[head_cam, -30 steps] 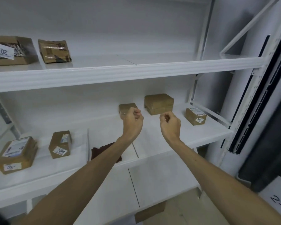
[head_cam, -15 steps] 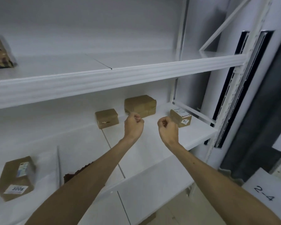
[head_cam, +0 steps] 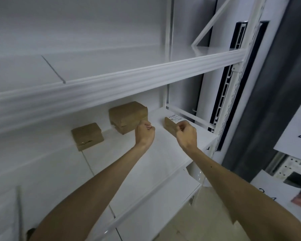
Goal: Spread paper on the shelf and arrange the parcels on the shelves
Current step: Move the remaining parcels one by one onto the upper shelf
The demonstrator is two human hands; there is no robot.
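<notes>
1. Compared with 1 second ago, the view has swung toward the right end of the rack: the parcels that lay at the left of the frame are gone from sight, and only 3 remain in view.
2. Both arms have stayed raised over the middle shelf at frame centre. The left hand and right hand are curled into loose fists, as they were before. Whether they pinch the far edge of a white sheet I cannot tell; white on white hides it.
3. My judgement: the paper-spreading step is in hand at this right section, with no parcel gripped.
4. On the middle shelf: a small brown parcel left of centre, a larger brown parcel just behind the left hand, and a labelled parcel partly hidden by the right hand.
5. The upper shelf shows nothing on it within this frame.
</notes>
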